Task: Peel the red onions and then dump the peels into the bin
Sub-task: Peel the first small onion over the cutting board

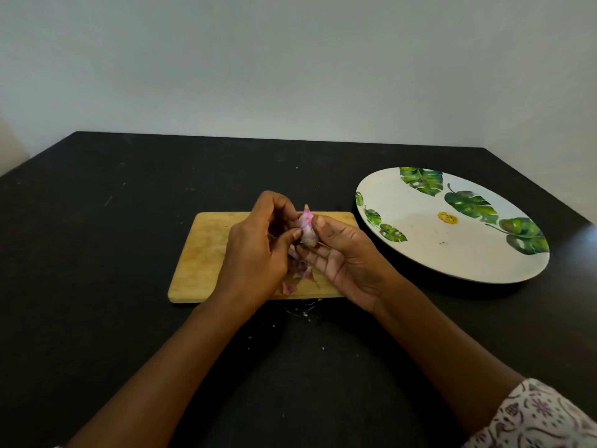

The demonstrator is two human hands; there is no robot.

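A small red onion [307,228], pale pink and mostly stripped, is held above a wooden cutting board [206,253]. My right hand [342,257] cradles it from below, thumb on its side. My left hand [258,250] pinches at its left side with thumb and curled fingers. Loose purple peels [298,273] lie on the board under my hands, partly hidden by them. No bin is in view.
A large round plate [452,253] with green leaf prints sits on the dark table [97,253] to the right of the board. Small white peel flakes [303,312] are scattered on the table just in front of the board. A pale wall stands behind.
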